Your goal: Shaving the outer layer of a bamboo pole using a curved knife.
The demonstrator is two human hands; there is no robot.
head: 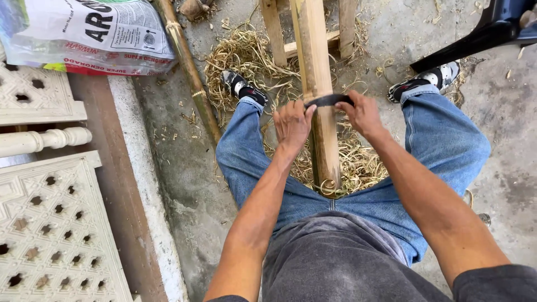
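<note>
Seated person, centre frame: left hand and right hand, each grip clamped on end of dark blade laid across bamboo pole (shavings below). Step judged: scraping. Next stroke needs even pull.

Grey shirt, blue jeans, seemingly black-white sneakers
</note>
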